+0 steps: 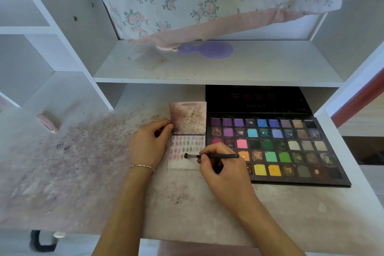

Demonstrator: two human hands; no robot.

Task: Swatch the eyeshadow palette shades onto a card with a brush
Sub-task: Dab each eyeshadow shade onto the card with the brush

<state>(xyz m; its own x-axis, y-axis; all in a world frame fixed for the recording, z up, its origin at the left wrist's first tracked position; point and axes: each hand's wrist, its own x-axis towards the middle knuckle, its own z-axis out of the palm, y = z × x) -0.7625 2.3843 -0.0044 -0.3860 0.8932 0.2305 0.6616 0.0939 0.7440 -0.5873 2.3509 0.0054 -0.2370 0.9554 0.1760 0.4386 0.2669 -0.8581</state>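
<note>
A large black eyeshadow palette [291, 181] lies open at the right of the desk, filled with several rows of coloured pans, its lid [255, 98] tilted back. To its left lies a white folded card [182, 164] carrying rows of small pink, purple and grey swatches; its stained upper flap [188, 117] stands up. My left hand [148, 143] pinches the flap's lower left corner. My right hand [220, 168] grips a thin black brush [224, 156] like a pen. The brush tip [186, 156] touches the card in the third swatch row.
The desk top [83, 162] is smeared with pink and dark powder. A purple hand mirror [207, 49] lies on the shelf above, under a hanging floral cloth [197, 0]. A pink object [48, 122] sits at the desk's left. White shelf compartments stand at left.
</note>
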